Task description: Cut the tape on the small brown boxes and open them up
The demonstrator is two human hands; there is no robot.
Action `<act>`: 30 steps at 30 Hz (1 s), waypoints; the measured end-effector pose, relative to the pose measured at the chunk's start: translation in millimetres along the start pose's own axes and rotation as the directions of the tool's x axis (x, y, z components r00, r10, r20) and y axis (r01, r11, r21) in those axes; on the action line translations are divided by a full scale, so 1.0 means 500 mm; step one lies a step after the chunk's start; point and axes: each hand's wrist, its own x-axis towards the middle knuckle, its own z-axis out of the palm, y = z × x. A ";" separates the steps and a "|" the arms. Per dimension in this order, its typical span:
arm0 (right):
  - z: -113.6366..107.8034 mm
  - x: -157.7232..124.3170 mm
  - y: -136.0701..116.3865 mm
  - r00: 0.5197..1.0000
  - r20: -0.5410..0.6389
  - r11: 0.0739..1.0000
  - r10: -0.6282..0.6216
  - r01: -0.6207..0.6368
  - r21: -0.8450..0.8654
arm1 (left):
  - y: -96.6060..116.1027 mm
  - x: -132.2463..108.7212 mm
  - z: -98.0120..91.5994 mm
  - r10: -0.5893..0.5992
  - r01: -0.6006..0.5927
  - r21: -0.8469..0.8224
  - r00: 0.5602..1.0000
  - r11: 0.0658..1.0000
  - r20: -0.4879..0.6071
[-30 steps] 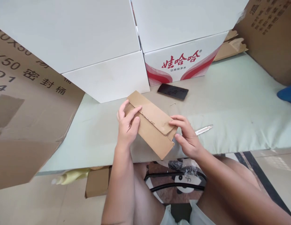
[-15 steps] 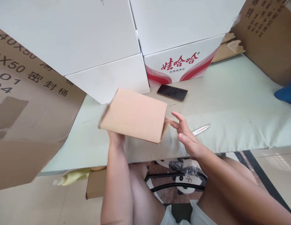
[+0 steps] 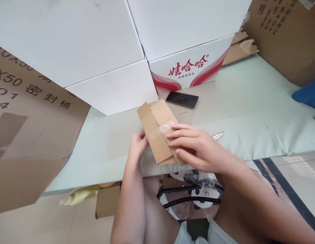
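Observation:
A small brown cardboard box [image 3: 153, 135] is held tilted over the near edge of the cloth-covered surface. Clear tape [image 3: 166, 126] crosses the seam between its flaps, and one flap edge stands slightly raised. At the box's left side is my left hand [image 3: 139, 144], closed on it, its fingertips partly hidden behind the cardboard. My right hand [image 3: 194, 144] grips the right side, fingers lying across the flap beside the tape and thumb lower down. A utility knife [image 3: 218, 136] lies just beyond my right hand, its near part hidden.
A black phone [image 3: 182, 99] lies before a white and red carton [image 3: 190, 73], with white cartons [image 3: 109, 86] stacked around it. Large brown cartons stand left [image 3: 45, 135] and right [image 3: 287, 40]. A blue object [image 3: 307, 95] sits at the right edge. Below is a panda-patterned stool [image 3: 190, 200].
The box has been turned, so its taped flaps now show instead of a plain side. My right hand has moved left onto it. The view has shifted slightly.

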 end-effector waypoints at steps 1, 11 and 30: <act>0.002 -0.002 0.003 1.000 0.000 1.000 0.006 -0.006 0.004 | 0.004 0.004 0.002 0.098 -0.099 -0.006 0.986 0.995 -0.132; 0.016 -0.041 0.051 0.944 -0.302 0.990 0.131 -0.140 -0.008 | 0.024 -0.003 0.060 0.536 -0.539 0.234 0.840 0.809 0.083; -0.017 -0.136 0.147 0.802 -0.329 0.620 0.499 -0.596 -0.510 | 0.025 0.007 0.088 0.601 -0.600 0.239 0.795 0.763 0.081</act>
